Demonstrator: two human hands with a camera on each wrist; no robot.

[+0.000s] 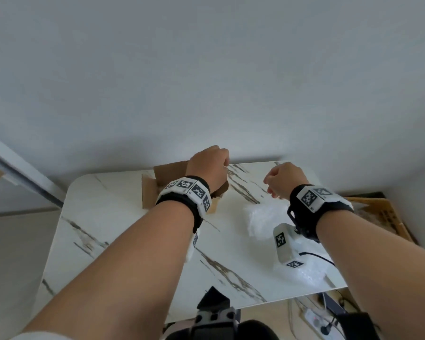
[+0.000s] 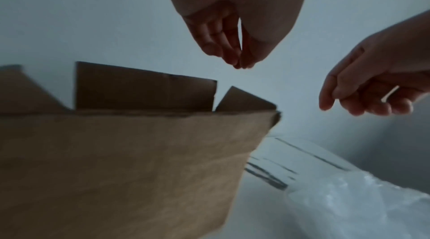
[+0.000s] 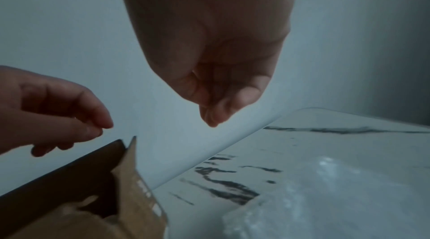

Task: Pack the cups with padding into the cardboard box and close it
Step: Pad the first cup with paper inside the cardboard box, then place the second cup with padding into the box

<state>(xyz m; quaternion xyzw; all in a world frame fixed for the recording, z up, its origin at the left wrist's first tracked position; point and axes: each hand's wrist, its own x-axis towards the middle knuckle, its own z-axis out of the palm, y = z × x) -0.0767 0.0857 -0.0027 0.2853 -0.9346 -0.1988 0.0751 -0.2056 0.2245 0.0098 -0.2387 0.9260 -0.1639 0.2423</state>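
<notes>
While both hands [image 1: 245, 173] hang empty, fingers loosely curled, the light bubble wrap [image 1: 263, 217] below the right hand [image 1: 284, 179] crushes easily; take its edge.

Your head camera looks down from high above the worktop [image 1: 138, 241], taking in both forearms, the cardboard box [image 1: 152, 190] at the far edge and the bubble wrap [image 1: 263, 217]. Your left wrist camera sits low and close, facing along the left hand [image 2: 232, 37] past the box wall. Your right wrist camera faces along the right hand [image 3: 214, 77] toward the wall. Both wrist views share the box corner, the wrap and each other's hand
</notes>
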